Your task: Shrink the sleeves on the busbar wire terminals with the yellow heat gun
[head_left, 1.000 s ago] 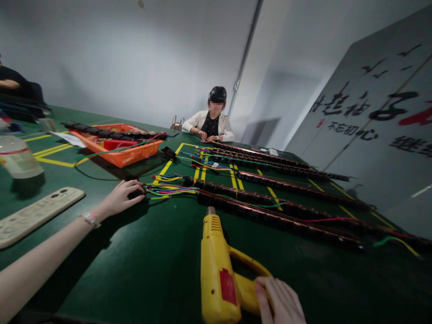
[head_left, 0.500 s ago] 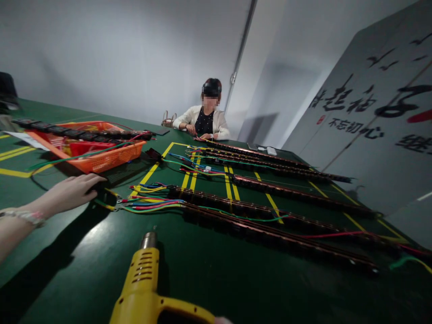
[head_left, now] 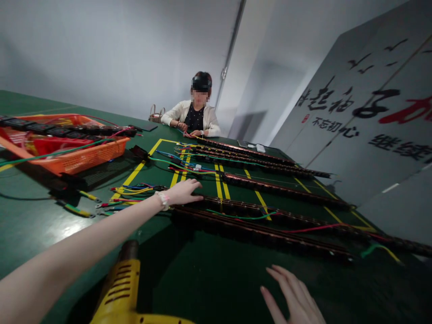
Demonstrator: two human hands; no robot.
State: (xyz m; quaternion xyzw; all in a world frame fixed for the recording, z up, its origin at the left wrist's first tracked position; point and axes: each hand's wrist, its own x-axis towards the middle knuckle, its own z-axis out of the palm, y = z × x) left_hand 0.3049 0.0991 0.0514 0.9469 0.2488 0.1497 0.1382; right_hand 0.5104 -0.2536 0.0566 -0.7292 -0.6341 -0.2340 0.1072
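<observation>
My left hand (head_left: 184, 192) is over the left part of a long dark bar (head_left: 243, 208), fingers apart; whether it touches the bar cannot be told. Its forearm crosses above coloured wires (head_left: 131, 191) that run from the bars' left ends. Another long bar (head_left: 263, 231) lies nearer to me. My right hand (head_left: 290, 294) hangs in front of that bar with spread fingers and nothing in them. A yellow heat gun (head_left: 119, 288) with a metal nozzle is at the lower front, below my left forearm, with neither hand on it.
An orange basket (head_left: 91, 159) on the left holds red items, with a dark strip across it. More long bars (head_left: 286, 191) lie farther back on the green table (head_left: 216, 288). Across the table sits a person (head_left: 194, 118) with hands on wires. Yellow-green cable ends (head_left: 76, 209) lie at the left.
My left hand has left the cable ends beside the basket and moved right, over the bars. My right hand has come off the heat gun and into view, open. The view has shifted slightly.
</observation>
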